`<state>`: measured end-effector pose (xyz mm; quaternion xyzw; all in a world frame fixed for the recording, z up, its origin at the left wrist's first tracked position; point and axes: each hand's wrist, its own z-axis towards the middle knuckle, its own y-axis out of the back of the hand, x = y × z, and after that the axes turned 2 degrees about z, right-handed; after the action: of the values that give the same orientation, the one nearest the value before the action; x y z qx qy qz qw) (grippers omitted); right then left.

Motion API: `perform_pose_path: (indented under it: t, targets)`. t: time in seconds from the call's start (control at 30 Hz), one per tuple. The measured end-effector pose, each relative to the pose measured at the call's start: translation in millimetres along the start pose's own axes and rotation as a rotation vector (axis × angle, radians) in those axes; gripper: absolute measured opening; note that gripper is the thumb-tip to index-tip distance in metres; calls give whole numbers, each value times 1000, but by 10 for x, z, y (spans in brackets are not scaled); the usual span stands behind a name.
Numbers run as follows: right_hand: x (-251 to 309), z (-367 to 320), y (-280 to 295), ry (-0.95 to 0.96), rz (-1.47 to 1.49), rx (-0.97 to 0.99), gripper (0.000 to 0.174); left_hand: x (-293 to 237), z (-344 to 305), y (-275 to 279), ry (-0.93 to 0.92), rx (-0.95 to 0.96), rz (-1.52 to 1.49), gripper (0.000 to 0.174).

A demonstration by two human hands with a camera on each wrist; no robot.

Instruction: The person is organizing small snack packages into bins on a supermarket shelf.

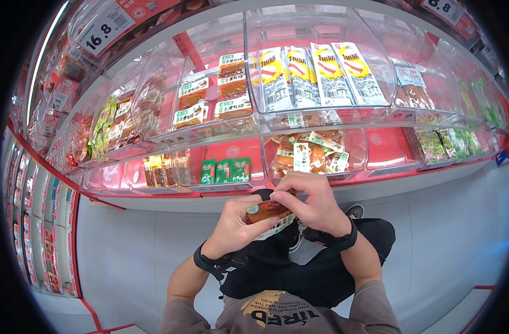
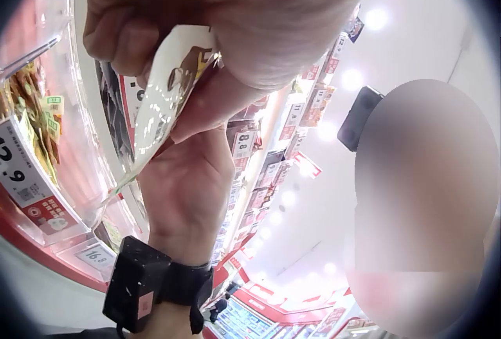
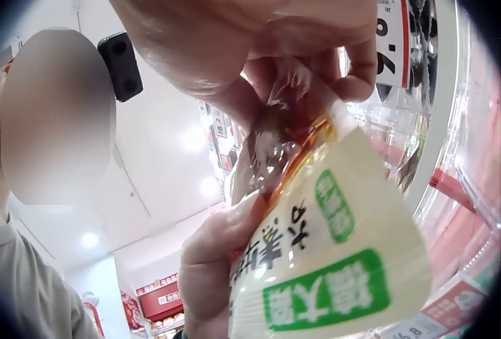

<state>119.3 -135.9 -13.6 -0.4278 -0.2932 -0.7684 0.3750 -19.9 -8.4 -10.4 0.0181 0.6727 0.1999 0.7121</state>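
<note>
In the head view, a clear plastic food packet [image 1: 267,210] with reddish-brown contents is held between both hands, over the person's legs. My left hand [image 1: 236,224] grips its left side, thumb along the front edge. My right hand [image 1: 312,201] pinches the upper right edge between thumb and fingers. Seen from the right wrist, the packet's cream label [image 3: 337,237] carries green blocks and dark print, and the clear film is bunched up under the right fingers. In the left wrist view, the label's pale back [image 2: 166,92] shows below the left hand [image 2: 235,18].
Clear plastic bins stand in two tiers ahead, holding white-and-yellow bags [image 1: 349,72], similar labelled packets [image 1: 233,86], green packs [image 1: 224,171] and wrapped brown packets [image 1: 316,155]. The red-edged lower shelf lies just beyond the hands. Another shelf rack [image 1: 43,222] stands left.
</note>
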Motion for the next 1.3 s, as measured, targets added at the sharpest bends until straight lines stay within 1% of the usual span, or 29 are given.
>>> perform_pose_path:
  t: [0.03,0.07,0.17,0.23,0.33,0.43,0.53,0.63,0.77,0.87,0.97,1.07,1.17,1.3]
  targets:
    - [-8,-7,-13,-11,-9,-14,13,-16,0,-3,-5,-4,14,17]
    - [-31,-18,-37,-60,45,-29,14,-30,2,-5,-10,-10,27,17]
    - [-76,-28,-83,-182,181,-49,14,-79,28,-36,-128,-49,75,18]
    - [-75,-20,-81,-235,240,-29,14,-80,19,-20,-99,-45,70,18]
    - [-83,16,-4,-133,188,73,14,-32,-14,44,-45,-15,55,17]
    - [-48,40,32,23,115,138,14,17,-27,62,-24,-10,41,15]
    - [-34,38,29,32,71,166,13,52,-23,37,-56,-4,59,15]
    - [-68,29,21,96,28,131,11,64,-24,12,-101,-6,107,16]
    - [-44,14,-6,50,6,108,10,91,-23,24,-115,14,157,19]
    - [-33,8,-10,-11,31,84,11,-41,-4,-27,-44,-44,56,19]
    - [-35,11,5,-62,56,44,12,56,-19,-6,15,-57,27,18]
    - [-26,17,33,-101,83,33,12,86,18,-26,-96,-111,22,17]
    - [4,23,43,-98,65,44,12,34,3,40,-71,-60,114,17]
    - [5,21,47,-65,76,70,12,11,-4,45,-67,-59,64,15]
